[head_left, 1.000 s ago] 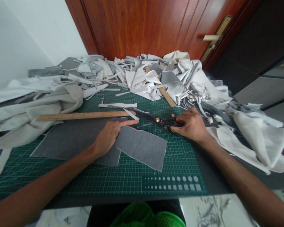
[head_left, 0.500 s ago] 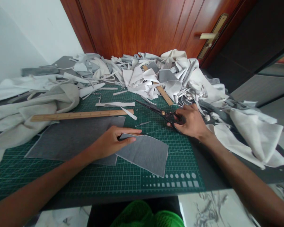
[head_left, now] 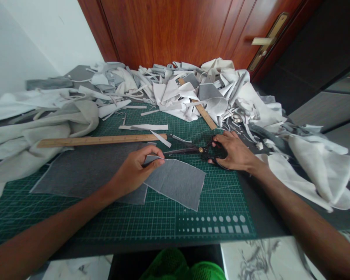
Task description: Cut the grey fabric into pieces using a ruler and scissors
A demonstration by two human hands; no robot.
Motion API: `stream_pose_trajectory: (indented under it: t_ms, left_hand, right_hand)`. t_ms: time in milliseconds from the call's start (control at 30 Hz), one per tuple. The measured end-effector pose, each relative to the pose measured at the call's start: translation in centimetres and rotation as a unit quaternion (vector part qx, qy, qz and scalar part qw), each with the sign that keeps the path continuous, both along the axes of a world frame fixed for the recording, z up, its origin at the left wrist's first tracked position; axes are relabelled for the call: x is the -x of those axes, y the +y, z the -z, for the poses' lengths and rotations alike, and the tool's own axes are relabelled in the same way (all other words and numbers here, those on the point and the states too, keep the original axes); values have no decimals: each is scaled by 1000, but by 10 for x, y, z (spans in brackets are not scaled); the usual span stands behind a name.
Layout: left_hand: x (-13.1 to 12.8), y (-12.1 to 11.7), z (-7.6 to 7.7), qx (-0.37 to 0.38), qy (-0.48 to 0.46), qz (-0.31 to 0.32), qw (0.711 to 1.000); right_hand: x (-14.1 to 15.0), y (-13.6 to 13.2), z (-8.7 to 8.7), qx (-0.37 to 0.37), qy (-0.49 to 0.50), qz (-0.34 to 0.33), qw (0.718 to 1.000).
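Observation:
Between the thumb and fingers of my left hand (head_left: 138, 167) is the upper left edge of a small grey fabric piece (head_left: 177, 181). The piece slants down to the right over the green cutting mat (head_left: 221, 202). My right hand (head_left: 233, 151) grips the black handles of a pair of scissors (head_left: 202, 150). Their blades point left, and the tips are close to the fabric's top edge by my left fingers; whether they touch it I cannot tell. A larger grey fabric sheet (head_left: 84, 171) lies partly under my left hand and forearm.
A wooden ruler (head_left: 102, 140) lies along the larger sheet's top edge. Another ruler (head_left: 205, 116) sticks out of a heap of fabric scraps (head_left: 175, 93) at the back. Beige cloth (head_left: 81, 116) is bunched at left, white cloth (head_left: 317, 167) at right. A wooden door (head_left: 169, 31) stands behind.
The scissors have swung from pointing up and left to nearly level, tips now near the fabric. My left fingers have curled into a pinch on the fabric's edge.

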State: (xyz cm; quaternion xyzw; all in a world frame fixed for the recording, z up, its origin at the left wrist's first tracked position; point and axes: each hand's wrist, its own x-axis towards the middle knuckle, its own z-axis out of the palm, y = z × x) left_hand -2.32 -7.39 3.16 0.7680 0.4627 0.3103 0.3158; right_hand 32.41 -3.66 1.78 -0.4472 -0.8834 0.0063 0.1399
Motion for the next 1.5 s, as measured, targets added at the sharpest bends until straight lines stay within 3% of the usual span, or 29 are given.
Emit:
stream_pose_trajectory:
  t_ms: [133, 267, 400, 800, 1500]
  left_hand:
    - [2, -2, 2, -27, 19, -32, 999]
    - [2, -1, 7, -35, -23, -74, 996]
    - [0, 1, 8, 1, -61, -52, 997]
    - [3, 0, -1, 38, -15, -16, 999]
    - [4, 1, 3, 34, 3, -8, 999]
  right_hand:
    - [-4, 3, 0, 4, 5, 6, 1000]
    - [-8, 5, -1, -1, 6, 16, 1000]
    - [-11, 7, -3, -5, 11, 18, 1000]
    - [-12, 7, -8, -1, 10, -14, 1000]
    - [3, 1, -12, -33, -6, -3, 999]
